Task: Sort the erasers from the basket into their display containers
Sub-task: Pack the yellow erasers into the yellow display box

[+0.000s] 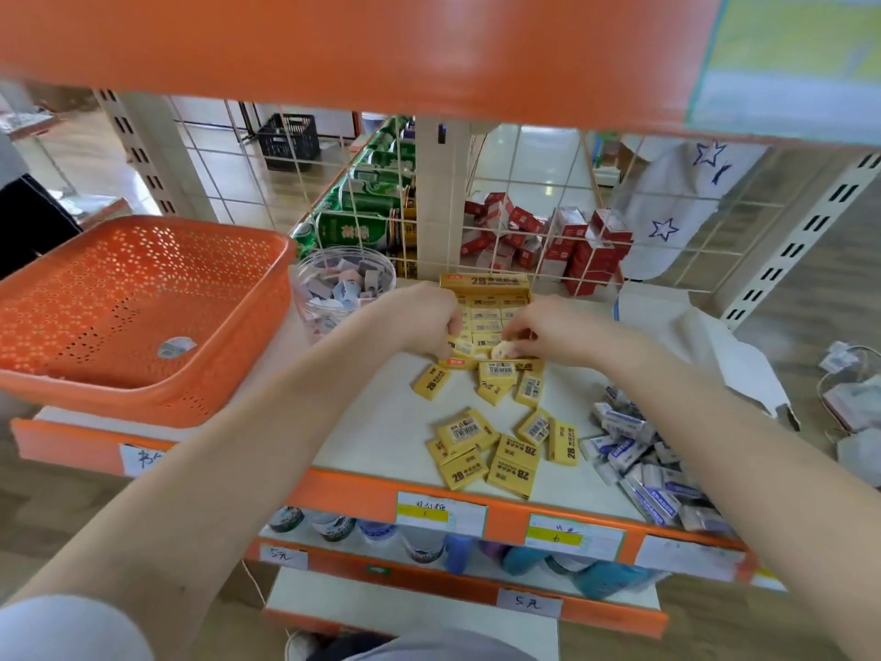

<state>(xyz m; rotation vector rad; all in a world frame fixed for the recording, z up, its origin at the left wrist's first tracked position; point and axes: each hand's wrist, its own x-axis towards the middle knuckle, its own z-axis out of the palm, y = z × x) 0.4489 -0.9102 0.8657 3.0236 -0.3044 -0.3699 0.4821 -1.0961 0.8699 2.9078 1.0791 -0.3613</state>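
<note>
An open yellow 2B display box point(485, 281) stands at the back of the shelf, with rows of yellow erasers inside. My left hand point(419, 319) grips a yellow eraser at the box's front left. My right hand point(548, 329) pinches a small pale eraser at the box's front edge. Several loose yellow 2B erasers point(496, 446) lie on the white shelf in front of the box. The orange perforated basket point(119, 298) sits at the left, holding only a round sticker.
A clear round tub point(343, 288) of small pastel erasers stands between the basket and the box. A pile of white-and-blue erasers point(643, 469) lies at the shelf's right front. Behind the shelf is a wire grid. An orange shelf overhangs close above.
</note>
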